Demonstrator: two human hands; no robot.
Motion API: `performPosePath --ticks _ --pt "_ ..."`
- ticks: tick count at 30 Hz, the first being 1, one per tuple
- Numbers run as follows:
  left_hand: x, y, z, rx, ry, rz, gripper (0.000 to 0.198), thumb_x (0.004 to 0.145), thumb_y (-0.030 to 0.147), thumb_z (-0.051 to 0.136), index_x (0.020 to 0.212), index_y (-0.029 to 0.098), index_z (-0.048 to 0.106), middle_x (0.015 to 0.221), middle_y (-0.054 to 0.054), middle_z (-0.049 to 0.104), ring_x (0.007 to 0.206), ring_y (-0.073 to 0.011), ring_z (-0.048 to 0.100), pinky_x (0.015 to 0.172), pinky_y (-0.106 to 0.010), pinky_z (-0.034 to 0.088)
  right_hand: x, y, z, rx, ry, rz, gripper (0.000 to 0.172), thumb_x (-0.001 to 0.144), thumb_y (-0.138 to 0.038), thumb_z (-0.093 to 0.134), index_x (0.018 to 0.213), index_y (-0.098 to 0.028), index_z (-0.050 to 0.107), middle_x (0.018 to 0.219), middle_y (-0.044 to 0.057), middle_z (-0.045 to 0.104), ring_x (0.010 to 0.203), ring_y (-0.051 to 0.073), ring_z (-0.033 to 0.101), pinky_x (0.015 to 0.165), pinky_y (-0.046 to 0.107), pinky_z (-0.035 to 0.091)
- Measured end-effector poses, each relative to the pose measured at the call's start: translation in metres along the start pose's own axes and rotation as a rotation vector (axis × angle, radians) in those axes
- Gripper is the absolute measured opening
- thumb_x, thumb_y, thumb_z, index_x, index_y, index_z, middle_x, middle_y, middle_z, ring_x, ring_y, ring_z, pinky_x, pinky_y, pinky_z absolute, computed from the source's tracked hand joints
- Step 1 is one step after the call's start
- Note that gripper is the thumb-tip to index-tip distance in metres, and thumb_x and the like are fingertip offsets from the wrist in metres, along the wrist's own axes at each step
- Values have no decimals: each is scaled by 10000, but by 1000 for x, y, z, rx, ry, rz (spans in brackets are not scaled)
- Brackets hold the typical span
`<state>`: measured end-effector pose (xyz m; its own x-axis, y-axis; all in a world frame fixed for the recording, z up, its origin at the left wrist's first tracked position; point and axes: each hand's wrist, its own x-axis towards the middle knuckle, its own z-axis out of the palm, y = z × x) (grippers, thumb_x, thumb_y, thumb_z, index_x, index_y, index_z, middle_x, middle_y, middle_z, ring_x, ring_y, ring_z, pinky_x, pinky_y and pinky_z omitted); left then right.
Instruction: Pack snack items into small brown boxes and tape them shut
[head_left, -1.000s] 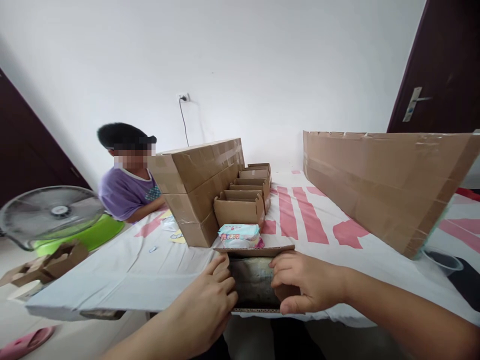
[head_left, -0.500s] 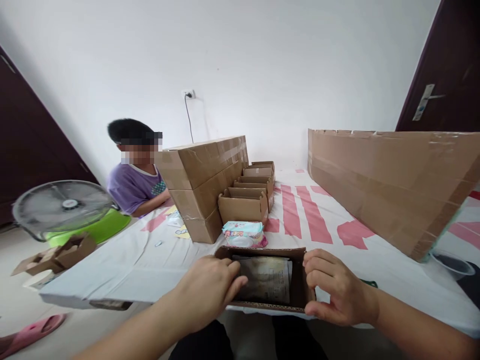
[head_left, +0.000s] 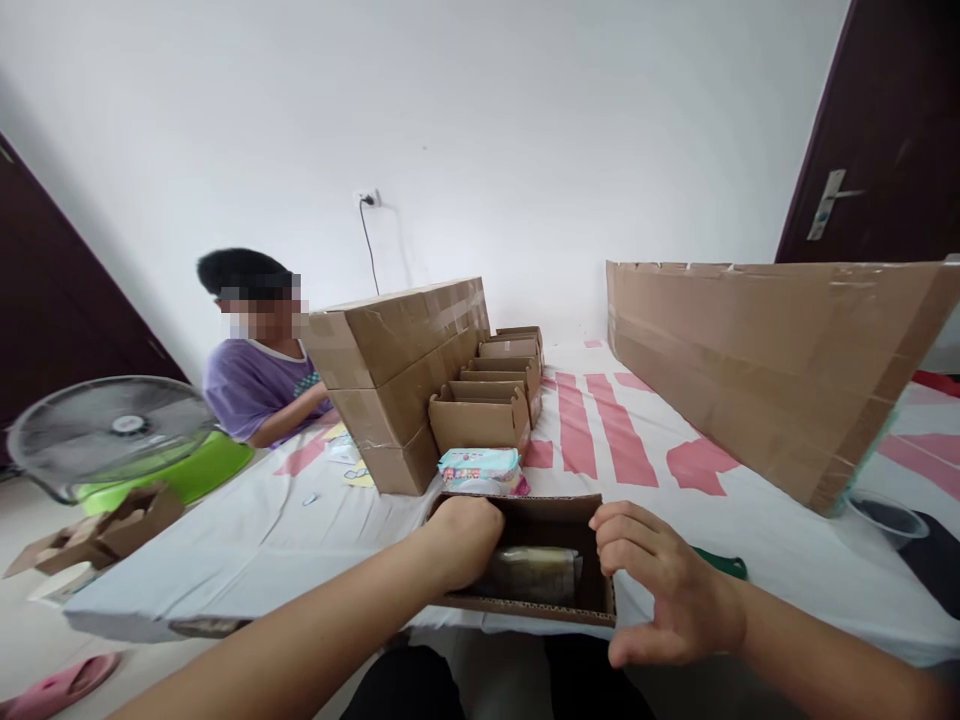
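Note:
A small open cardboard box (head_left: 534,610) lies in front of me at the table's near edge. A flat packet (head_left: 536,572) with a yellowish band and a clear edge is inside it. My left hand (head_left: 469,540) reaches into the box's left half, knuckles up, over the packet's left end; its fingers are hidden. At the right wall is my right hand (head_left: 660,580), fingertips bent over the rim and thumb spread away near the front corner. Just behind the box sits a pack of wipes (head_left: 480,470).
Stacked taped cartons (head_left: 397,390) form a wall at left, with a row of open cardboard boxes (head_left: 480,420) alongside. A tall cardboard panel (head_left: 765,370) stands at right. A person (head_left: 255,370) sits beyond the cartons, near a fan (head_left: 127,425). A plastic bowl (head_left: 885,518) is at far right.
My left hand has moved from the box's left rim deeper inside. The packet looks folded or tipped, showing less of its face. My right thumb has come away from the box's corner.

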<state>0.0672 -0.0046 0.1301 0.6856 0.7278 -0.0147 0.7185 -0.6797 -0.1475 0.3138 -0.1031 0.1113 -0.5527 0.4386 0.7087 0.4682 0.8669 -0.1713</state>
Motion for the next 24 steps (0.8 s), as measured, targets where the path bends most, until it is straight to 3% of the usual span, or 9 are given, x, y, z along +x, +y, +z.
performPosePath --ticks 3,6,11,15,18,21,24 --pt "3 -2 8 1 -3 -6 94 550 91 706 540 179 673 609 -124 691 644 -303 685 612 -358 521 -3 1 2 -65 -10 -1 465 730 -541 703 983 -206 505 957 90 618 1055 289 548 925 452 468" --pt "3 -4 0 7 2 10 144 576 29 654 516 159 668 540 -118 660 572 -299 665 565 -355 488 -3 1 7 -134 1 33 357 750 -366 716 992 -207 507 993 89 634 1139 300 528 935 449 460" --pt "-2 -15 -44 27 74 40 183 734 102 560 667 190 707 722 -103 718 691 -277 666 609 -334 448 4 14 19 -191 -8 140 269 781 -274 671 997 -181 540 1006 109 630 1219 335 466 958 503 437" --pt "-8 -31 -79 135 264 -33 239 860 206 487 731 199 688 774 -70 700 744 -230 617 632 -307 401 15 40 37 -227 91 176 215 796 -281 665 972 -179 593 1093 138 570 1138 329 498 918 511 463" --pt "-10 -44 -92 196 397 -105 282 900 265 457 747 204 687 781 -68 694 750 -229 570 620 -308 370 27 61 55 -227 163 236 204 793 -270 683 970 -185 625 1169 148 519 1112 325 497 912 526 469" --pt "-11 -52 -99 223 486 -177 298 908 301 453 773 198 698 797 -71 705 763 -244 549 629 -323 375 37 77 73 -146 217 350 268 780 -261 701 1029 -202 620 1184 136 494 1099 307 512 919 523 477" --pt "-13 -55 -102 221 546 -213 305 906 297 448 783 188 705 806 -72 714 772 -246 546 660 -337 402 39 86 85 81 298 498 536 735 -366 738 1202 -233 512 1222 123 465 1045 268 556 861 472 527"
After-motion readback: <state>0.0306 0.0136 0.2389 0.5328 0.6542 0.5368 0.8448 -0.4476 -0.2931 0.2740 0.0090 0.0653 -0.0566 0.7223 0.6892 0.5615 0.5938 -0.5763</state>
